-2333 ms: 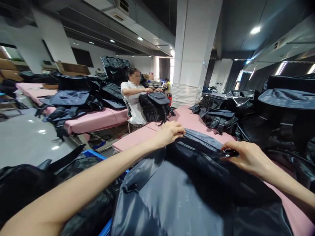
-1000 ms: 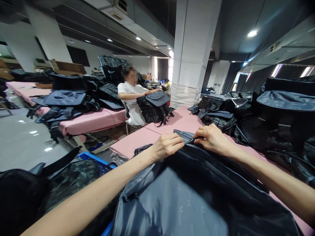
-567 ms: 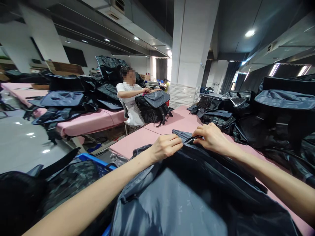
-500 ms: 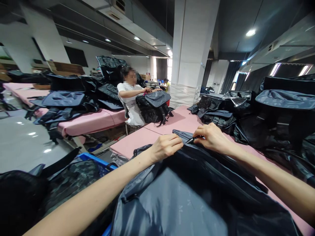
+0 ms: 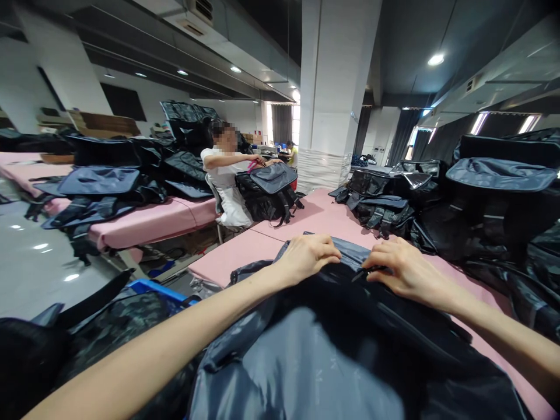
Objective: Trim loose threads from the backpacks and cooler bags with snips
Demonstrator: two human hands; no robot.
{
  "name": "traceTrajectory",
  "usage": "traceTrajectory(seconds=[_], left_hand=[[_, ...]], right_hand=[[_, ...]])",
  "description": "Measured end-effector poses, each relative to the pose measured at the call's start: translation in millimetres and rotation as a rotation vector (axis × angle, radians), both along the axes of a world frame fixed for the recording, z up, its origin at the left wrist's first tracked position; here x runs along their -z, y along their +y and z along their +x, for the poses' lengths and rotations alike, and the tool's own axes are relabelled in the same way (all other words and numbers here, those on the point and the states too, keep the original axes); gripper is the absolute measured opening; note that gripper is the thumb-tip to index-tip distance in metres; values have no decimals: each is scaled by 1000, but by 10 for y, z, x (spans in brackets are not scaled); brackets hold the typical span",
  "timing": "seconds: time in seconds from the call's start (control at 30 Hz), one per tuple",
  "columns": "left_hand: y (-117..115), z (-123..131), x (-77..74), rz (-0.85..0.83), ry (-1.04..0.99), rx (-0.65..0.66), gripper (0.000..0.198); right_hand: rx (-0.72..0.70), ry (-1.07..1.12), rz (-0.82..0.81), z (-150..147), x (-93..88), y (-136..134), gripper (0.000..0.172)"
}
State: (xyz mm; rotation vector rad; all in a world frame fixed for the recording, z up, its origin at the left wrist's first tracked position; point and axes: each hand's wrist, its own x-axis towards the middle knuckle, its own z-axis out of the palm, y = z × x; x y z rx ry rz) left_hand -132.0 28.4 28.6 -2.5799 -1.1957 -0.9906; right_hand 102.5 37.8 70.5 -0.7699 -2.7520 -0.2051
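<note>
A large dark backpack (image 5: 301,356) with grey-blue lining lies open before me. My left hand (image 5: 308,256) pinches fabric at its far edge, thumb and fingers pressed together. To the right of it, my right hand (image 5: 396,265) is closed around small dark thread snips (image 5: 361,273), whose pointed tip faces left and down toward the black inner fabric. The black handle is mostly covered by my fingers. A short gap separates the tip from my left fingers. Whether a thread lies at the tip is too small to tell.
A blue crate (image 5: 160,290) with dark bags stands at my lower left. Dark bags (image 5: 385,204) are heaped to the right on the pink table (image 5: 227,254). Across it, a co-worker (image 5: 225,169) in white handles another backpack (image 5: 273,184). A pillar (image 5: 335,99) rises behind.
My hands have moved apart; the right one has shifted right with the snips, now tilted more downward. My left hand has moved slightly right along the edge. The view has turned slightly right.
</note>
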Motion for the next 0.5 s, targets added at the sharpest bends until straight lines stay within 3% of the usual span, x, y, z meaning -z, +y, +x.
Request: traceTrajectory(seconds=[0.1,0.17,0.5], left_hand=[[68,97,-110,-295,-75,46,11],[91,117,-156,-375,-48,66,10],[-80,151,-6,-53,213,-84,11]], right_hand=[[0,-22,-6,58,39,-92,10],[-10,-42,-25,49,54,-120,11],[-15,107,-84,110,120,-64,14]])
